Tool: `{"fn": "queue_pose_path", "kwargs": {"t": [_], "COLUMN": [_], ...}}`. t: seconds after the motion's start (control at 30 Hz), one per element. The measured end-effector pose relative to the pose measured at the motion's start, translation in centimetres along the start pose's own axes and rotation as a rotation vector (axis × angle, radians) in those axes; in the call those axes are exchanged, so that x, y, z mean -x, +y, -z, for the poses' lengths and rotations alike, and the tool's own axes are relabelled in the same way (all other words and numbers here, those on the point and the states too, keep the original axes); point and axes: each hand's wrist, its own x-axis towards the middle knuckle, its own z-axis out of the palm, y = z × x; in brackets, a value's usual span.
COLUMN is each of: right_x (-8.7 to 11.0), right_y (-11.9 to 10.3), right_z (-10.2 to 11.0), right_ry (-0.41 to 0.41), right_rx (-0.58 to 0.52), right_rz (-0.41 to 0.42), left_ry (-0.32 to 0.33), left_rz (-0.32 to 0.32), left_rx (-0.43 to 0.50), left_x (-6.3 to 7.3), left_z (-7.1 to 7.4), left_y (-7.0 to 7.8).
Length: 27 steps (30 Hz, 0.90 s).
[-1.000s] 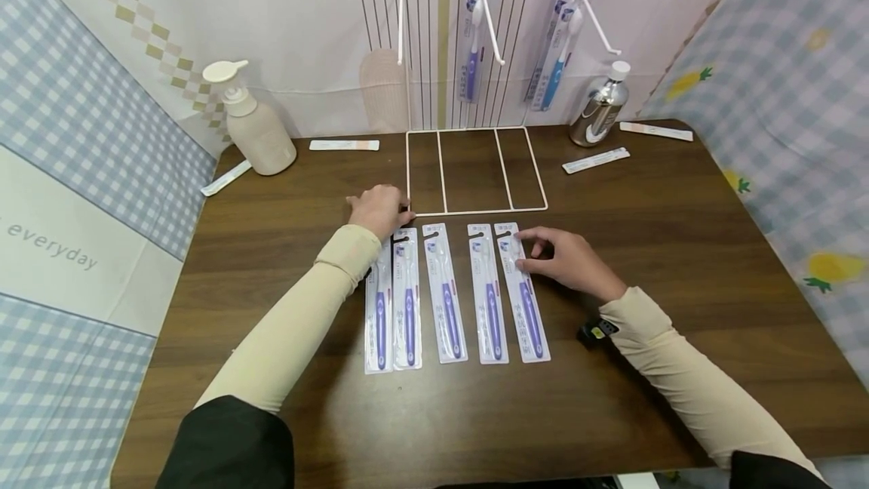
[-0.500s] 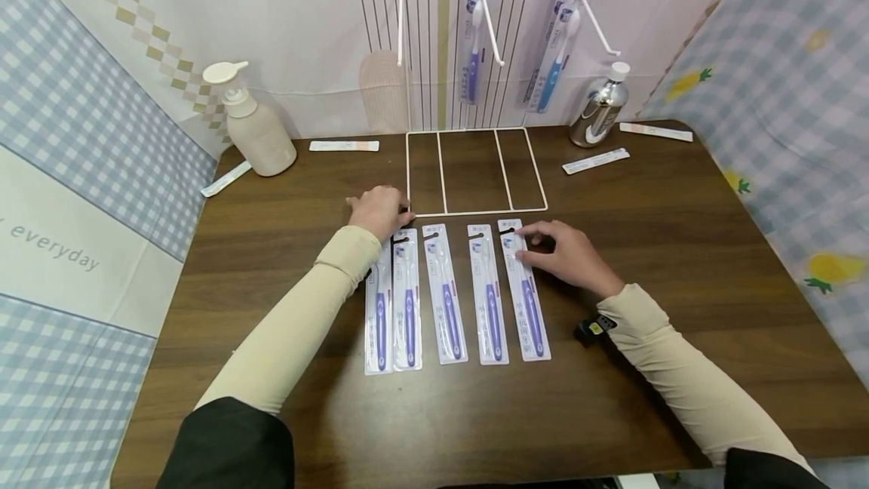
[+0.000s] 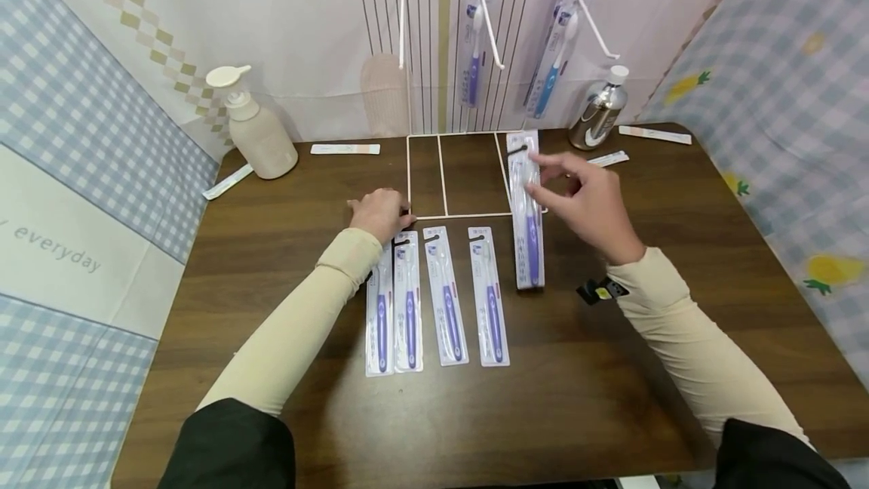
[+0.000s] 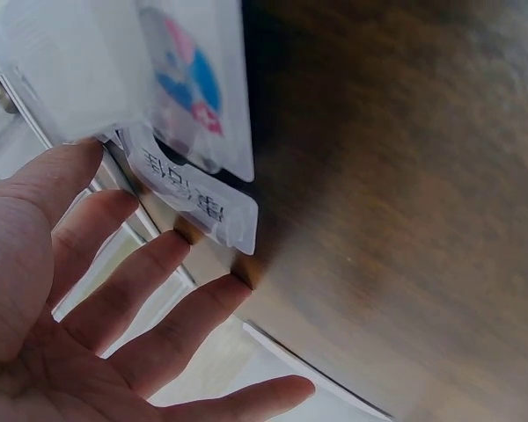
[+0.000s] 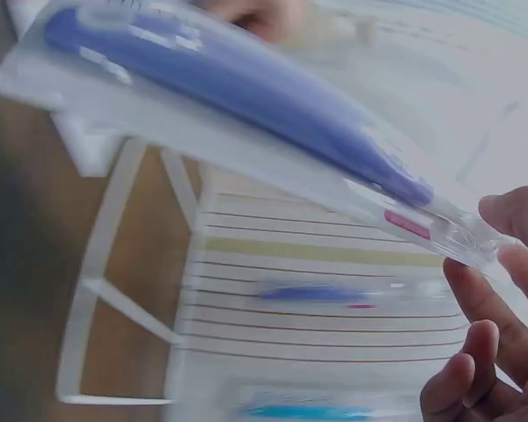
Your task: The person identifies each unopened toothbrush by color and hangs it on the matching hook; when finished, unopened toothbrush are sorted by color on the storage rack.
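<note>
Pinching toothbrush pack [image 3: 526, 229], right hand [image 3: 592, 202]; four packs [image 3: 444, 296] near left hand [image 3: 380, 213].

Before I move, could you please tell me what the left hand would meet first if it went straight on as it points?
In the head view, the left hand would probably first meet the front left corner of the white rack; whether they touch is unclear.

This looks like a little shop corner on a brown table [image 3: 577, 398]. Toothbrushes in packs [image 3: 474, 81] hang on white hooks [image 3: 491, 29] at the top, and more packs [image 3: 451, 312] lie in the middle. A pump bottle [image 3: 261, 142] stands at the upper left.
</note>
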Motion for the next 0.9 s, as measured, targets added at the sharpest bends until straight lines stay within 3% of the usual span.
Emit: {"fn": "queue_pose_path", "kwargs": {"t": [0.2,0.4,0.73,0.9], "right_x": [-3.4,-5.4,-6.4,-7.8], "right_y": [-3.8,-6.6,-8.9,-7.0], "right_z": [0.9,0.5,-0.5,-2.0], "right_ry": [0.126,0.178,0.208,0.218], "right_rx": [-0.053,-0.09,-0.113,-0.113], "right_rz": [0.045,0.104,0.033,-0.004], "left_ry": [0.006,0.011,0.017,0.021], "left_rz": [0.004,0.009,0.009,0.01], "left_rx": [-0.002,-0.007,-0.001,0.002], "left_x": [0.1,0.1,0.2,0.2], "left_z": [0.0,0.0,0.1,0.1], "left_y": [0.1,0.2,0.2,0.2]}}
